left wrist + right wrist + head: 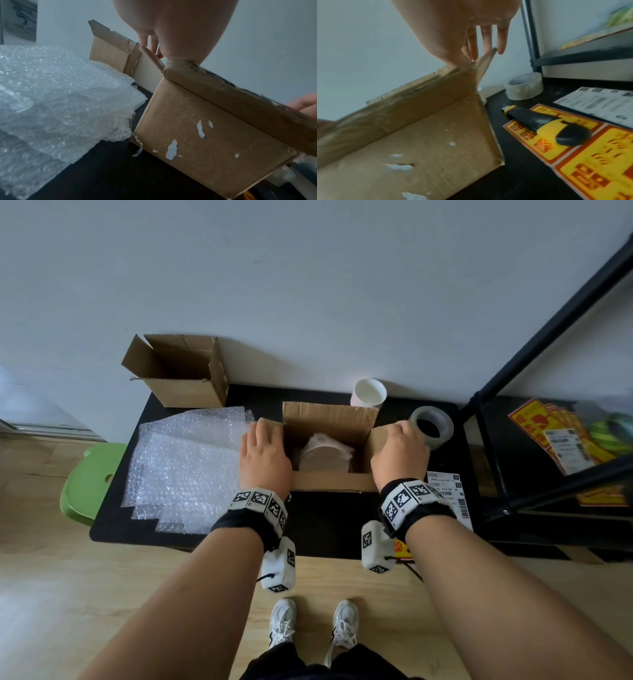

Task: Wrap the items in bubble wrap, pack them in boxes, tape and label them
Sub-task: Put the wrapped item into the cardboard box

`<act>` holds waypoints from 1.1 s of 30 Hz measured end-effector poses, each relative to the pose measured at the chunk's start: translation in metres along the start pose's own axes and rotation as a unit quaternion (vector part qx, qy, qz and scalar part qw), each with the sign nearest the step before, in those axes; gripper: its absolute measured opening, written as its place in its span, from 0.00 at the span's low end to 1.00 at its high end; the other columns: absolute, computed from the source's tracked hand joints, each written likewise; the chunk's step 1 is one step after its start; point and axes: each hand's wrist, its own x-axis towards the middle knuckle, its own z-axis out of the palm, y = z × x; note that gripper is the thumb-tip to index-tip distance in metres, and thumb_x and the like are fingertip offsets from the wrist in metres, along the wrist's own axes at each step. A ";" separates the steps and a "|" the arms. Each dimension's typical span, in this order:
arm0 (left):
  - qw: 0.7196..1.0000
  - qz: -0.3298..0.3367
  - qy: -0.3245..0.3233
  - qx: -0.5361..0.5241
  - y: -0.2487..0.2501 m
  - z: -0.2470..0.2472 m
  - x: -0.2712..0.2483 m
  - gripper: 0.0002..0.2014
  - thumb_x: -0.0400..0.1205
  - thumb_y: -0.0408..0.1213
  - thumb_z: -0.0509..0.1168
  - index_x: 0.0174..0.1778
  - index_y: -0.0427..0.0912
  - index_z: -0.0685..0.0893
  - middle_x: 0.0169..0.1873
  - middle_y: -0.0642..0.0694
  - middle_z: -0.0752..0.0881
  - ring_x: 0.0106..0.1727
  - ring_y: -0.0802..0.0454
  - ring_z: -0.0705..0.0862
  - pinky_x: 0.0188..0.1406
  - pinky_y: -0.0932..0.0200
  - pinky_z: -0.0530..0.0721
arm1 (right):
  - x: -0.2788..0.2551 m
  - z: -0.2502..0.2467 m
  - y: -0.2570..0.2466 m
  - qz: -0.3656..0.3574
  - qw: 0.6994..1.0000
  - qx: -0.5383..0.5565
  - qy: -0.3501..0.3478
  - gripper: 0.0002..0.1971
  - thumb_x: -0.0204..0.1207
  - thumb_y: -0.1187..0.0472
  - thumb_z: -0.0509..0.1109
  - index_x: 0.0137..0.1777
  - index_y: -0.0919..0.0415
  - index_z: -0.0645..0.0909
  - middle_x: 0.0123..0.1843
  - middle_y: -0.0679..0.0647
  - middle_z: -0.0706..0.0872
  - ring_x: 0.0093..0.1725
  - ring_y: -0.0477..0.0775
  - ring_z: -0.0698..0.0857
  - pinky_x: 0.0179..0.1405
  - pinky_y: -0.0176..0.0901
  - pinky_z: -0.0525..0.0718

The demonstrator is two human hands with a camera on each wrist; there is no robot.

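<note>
With each flat hand, left and right, pressing a side flap of the open brown cardboard box, fold both inward evenly over the bubble-wrapped item.

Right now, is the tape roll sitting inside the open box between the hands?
No. The tape roll sits on the black table, outside the box, beyond the right hand.

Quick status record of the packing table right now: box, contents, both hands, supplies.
box: open cardboard box on the black table, flaps not yet folded shut
contents: wrapped item inside
left hand: left hand flat on the left flap
right hand: right hand on the right flap
supplies: bubble wrap left of box; tape roll, labels and utility knife to the right
spare: second box, paper cup behind
</note>
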 end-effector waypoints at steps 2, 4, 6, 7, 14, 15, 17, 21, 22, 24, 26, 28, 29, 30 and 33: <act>1.000 0.001 -0.026 0.013 0.001 0.002 0.000 0.25 0.81 0.32 0.54 0.76 0.39 0.70 0.77 0.36 0.66 0.79 0.37 0.63 0.80 0.43 0.61 | -0.003 0.002 0.006 -0.011 0.999 -0.037 -0.027 0.20 0.79 0.58 0.67 0.70 0.62 0.77 0.70 0.56 0.78 0.69 0.62 0.75 0.62 0.55 0.75; 0.998 -0.010 -0.061 0.015 0.002 0.004 0.000 0.27 0.83 0.32 0.49 0.81 0.39 0.63 0.80 0.35 0.61 0.83 0.37 0.57 0.84 0.42 0.54 | -0.005 0.004 0.004 -0.019 0.996 -0.058 -0.060 0.25 0.80 0.48 0.67 0.73 0.61 0.74 0.72 0.57 0.77 0.70 0.63 0.74 0.65 0.55 0.73; 0.997 -0.016 -0.077 0.013 0.002 0.006 0.001 0.26 0.85 0.34 0.48 0.82 0.41 0.59 0.81 0.36 0.60 0.84 0.37 0.54 0.85 0.42 0.49 | -0.004 0.008 0.001 -0.019 0.992 -0.055 -0.108 0.31 0.78 0.42 0.66 0.77 0.58 0.69 0.75 0.61 0.74 0.72 0.65 0.73 0.70 0.56 0.71; 0.997 -0.014 -0.079 0.016 0.001 0.007 0.002 0.26 0.86 0.36 0.49 0.82 0.41 0.59 0.81 0.36 0.61 0.84 0.38 0.55 0.84 0.42 0.50 | -0.002 0.010 0.001 -0.021 0.989 -0.044 -0.141 0.36 0.77 0.40 0.65 0.81 0.56 0.64 0.78 0.64 0.71 0.75 0.67 0.70 0.74 0.57 0.69; 0.999 0.021 -0.032 0.032 0.006 0.005 0.002 0.27 0.85 0.53 0.57 0.71 0.34 0.71 0.67 0.36 0.73 0.68 0.40 0.70 0.71 0.50 0.67 | 0.009 -0.012 0.006 -0.038 0.935 -0.001 -0.353 0.70 0.60 0.30 0.79 0.83 0.42 0.26 0.86 0.71 0.43 0.85 0.69 0.58 0.79 0.62 0.65; 0.998 0.017 -0.042 0.035 0.008 0.003 0.003 0.29 0.85 0.55 0.57 0.72 0.34 0.70 0.67 0.37 0.73 0.68 0.41 0.70 0.69 0.50 0.69 | 0.011 -0.013 0.006 -0.044 0.934 -0.016 -0.354 0.71 0.58 0.31 0.80 0.82 0.39 0.24 0.86 0.72 0.44 0.84 0.70 0.60 0.78 0.63 0.68; 0.997 0.017 -0.062 0.046 0.011 -0.003 0.005 0.35 0.83 0.61 0.58 0.75 0.35 0.66 0.68 0.38 0.71 0.70 0.41 0.70 0.67 0.50 0.73 | 0.016 -0.014 0.005 -0.047 0.932 -0.036 -0.358 0.73 0.56 0.31 0.82 0.81 0.38 0.22 0.85 0.74 0.47 0.82 0.73 0.62 0.76 0.66 0.71; 0.985 0.055 -0.138 0.091 0.017 -0.017 0.012 0.53 0.74 0.72 0.62 0.85 0.43 0.48 0.72 0.38 0.67 0.72 0.40 0.70 0.66 0.49 0.76 | 0.024 -0.016 -0.003 -0.041 0.919 -0.084 -0.382 0.75 0.56 0.36 0.85 0.80 0.40 0.21 0.84 0.75 0.50 0.78 0.73 0.69 0.70 0.67 0.77; 0.980 0.058 -0.164 0.099 0.018 -0.020 0.016 0.57 0.70 0.73 0.63 0.86 0.46 0.45 0.72 0.38 0.66 0.71 0.40 0.70 0.66 0.48 0.77 | 0.025 -0.015 -0.005 -0.040 0.918 -0.097 -0.384 0.76 0.55 0.36 0.85 0.80 0.40 0.20 0.84 0.75 0.51 0.76 0.73 0.72 0.69 0.67 0.78; 0.970 0.060 -0.216 0.097 0.018 -0.025 0.026 0.63 0.64 0.73 0.70 0.85 0.51 0.41 0.73 0.38 0.65 0.72 0.38 0.69 0.65 0.45 0.78 | 0.027 -0.009 -0.009 -0.039 0.915 -0.117 -0.385 0.78 0.53 0.37 0.86 0.80 0.41 0.20 0.83 0.75 0.53 0.76 0.74 0.72 0.67 0.69 0.79; 0.962 0.055 -0.256 0.075 0.016 -0.028 0.035 0.67 0.59 0.68 0.78 0.85 0.55 0.40 0.74 0.39 0.63 0.73 0.38 0.67 0.65 0.43 0.80 | 0.028 -0.002 -0.012 -0.046 0.914 -0.122 -0.384 0.80 0.50 0.36 0.87 0.80 0.41 0.20 0.83 0.73 0.57 0.78 0.74 0.69 0.67 0.71 0.78; 0.954 0.042 -0.289 0.062 0.015 -0.029 0.043 0.70 0.57 0.63 0.82 0.85 0.56 0.40 0.75 0.41 0.60 0.76 0.37 0.63 0.66 0.40 0.80 | 0.029 0.001 -0.013 -0.055 0.915 -0.119 -0.382 0.81 0.47 0.36 0.88 0.80 0.41 0.21 0.83 0.70 0.58 0.79 0.72 0.67 0.69 0.71 0.77; 0.950 0.035 -0.306 0.062 0.016 -0.030 0.047 0.71 0.56 0.62 0.83 0.85 0.56 0.39 0.77 0.41 0.58 0.78 0.36 0.61 0.67 0.38 0.79 | 0.030 0.002 -0.013 -0.056 0.915 -0.115 -0.382 0.82 0.47 0.37 0.89 0.80 0.42 0.21 0.84 0.68 0.59 0.80 0.71 0.67 0.69 0.70 0.76; 0.944 0.030 -0.321 0.065 0.017 -0.030 0.050 0.72 0.55 0.61 0.84 0.85 0.56 0.38 0.78 0.42 0.56 0.79 0.35 0.58 0.69 0.35 0.78 | 0.030 0.002 -0.014 -0.056 0.915 -0.111 -0.383 0.81 0.48 0.39 0.89 0.81 0.44 0.22 0.84 0.68 0.59 0.79 0.70 0.68 0.70 0.69 0.76; 0.932 0.014 -0.354 0.083 0.023 -0.029 0.056 0.72 0.56 0.57 0.85 0.85 0.54 0.39 0.80 0.42 0.53 0.81 0.34 0.55 0.69 0.32 0.76 | 0.030 0.001 -0.018 -0.054 0.918 -0.100 -0.380 0.77 0.52 0.44 0.89 0.84 0.49 0.29 0.79 0.67 0.65 0.74 0.69 0.74 0.65 0.63 0.81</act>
